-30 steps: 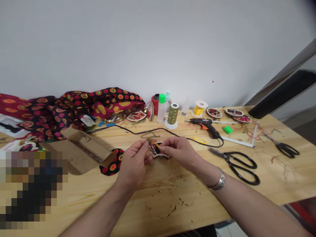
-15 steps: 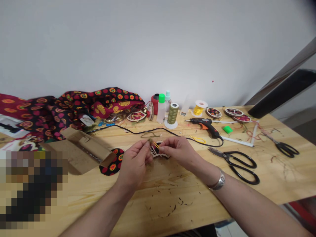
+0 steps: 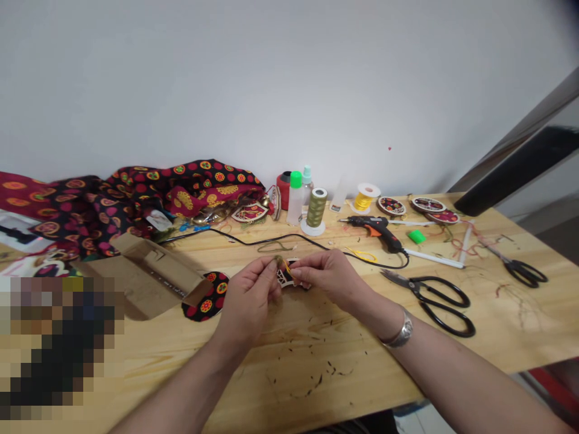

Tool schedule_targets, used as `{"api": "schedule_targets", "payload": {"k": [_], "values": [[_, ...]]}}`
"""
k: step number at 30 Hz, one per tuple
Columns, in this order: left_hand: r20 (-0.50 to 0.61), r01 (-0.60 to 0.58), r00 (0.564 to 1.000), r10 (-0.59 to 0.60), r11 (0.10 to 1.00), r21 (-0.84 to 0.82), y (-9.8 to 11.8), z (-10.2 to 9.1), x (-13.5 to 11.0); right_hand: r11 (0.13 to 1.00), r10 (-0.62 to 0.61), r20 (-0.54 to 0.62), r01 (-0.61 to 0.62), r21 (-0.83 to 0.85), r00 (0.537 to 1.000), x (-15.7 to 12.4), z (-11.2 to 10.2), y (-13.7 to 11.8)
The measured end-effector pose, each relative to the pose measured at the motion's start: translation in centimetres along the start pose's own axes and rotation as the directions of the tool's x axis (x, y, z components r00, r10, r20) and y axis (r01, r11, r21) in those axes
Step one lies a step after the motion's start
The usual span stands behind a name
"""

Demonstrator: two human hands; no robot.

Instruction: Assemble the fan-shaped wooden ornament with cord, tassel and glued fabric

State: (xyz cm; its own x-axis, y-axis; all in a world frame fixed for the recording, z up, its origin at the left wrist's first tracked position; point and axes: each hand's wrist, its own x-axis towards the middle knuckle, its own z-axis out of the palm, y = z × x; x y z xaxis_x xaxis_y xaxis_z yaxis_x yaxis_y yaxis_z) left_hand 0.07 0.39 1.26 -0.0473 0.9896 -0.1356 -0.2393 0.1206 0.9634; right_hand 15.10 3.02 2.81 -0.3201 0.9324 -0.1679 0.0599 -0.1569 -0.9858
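Observation:
Both my hands meet over the middle of the wooden table (image 3: 316, 361). My left hand (image 3: 248, 298) is closed in a pinch on a small tuft of olive thread at the top of a small fan-shaped ornament (image 3: 286, 275), black and white with a yellow cord across it. My right hand (image 3: 328, 274) is closed on the ornament's right side, fingertips pinching near the yellow cord. The ornament is held just above the table and is partly hidden by my fingers. A silver bracelet sits on my right wrist.
Large black scissors (image 3: 434, 295) lie right of my hands, smaller scissors (image 3: 520, 268) farther right. A glue gun (image 3: 377, 229) with its black cable, thread spools (image 3: 316, 208), bottles (image 3: 296, 196) and round patches line the back. Patterned fabric (image 3: 136, 199) and an open cardboard box (image 3: 149, 274) lie left.
My hands have closed in slightly toward each other. The right fingertips now cover more of the ornament and its yellow cord. Nothing else on the table moved.

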Motion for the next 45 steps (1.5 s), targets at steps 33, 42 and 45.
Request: {"api": "schedule_targets", "payload": {"k": [33,42,45], "values": [[0.105,-0.346,0.921,0.374,0.668,0.659,0.0,-0.5,-0.4,0.997,0.004,0.034,-0.001,-0.071,0.999,-0.8,1.0,-0.1],[0.267,-0.558,0.750,0.605,0.361,0.747,-0.4,-0.3,-0.3,0.997,0.075,0.002,-0.075,-0.029,0.997,-0.9,1.2,-0.5],[0.294,-0.574,0.713,0.637,0.288,0.767,-0.5,-0.3,-0.3,0.991,0.127,0.033,-0.129,0.048,0.991,-0.9,1.0,-0.6]]}}
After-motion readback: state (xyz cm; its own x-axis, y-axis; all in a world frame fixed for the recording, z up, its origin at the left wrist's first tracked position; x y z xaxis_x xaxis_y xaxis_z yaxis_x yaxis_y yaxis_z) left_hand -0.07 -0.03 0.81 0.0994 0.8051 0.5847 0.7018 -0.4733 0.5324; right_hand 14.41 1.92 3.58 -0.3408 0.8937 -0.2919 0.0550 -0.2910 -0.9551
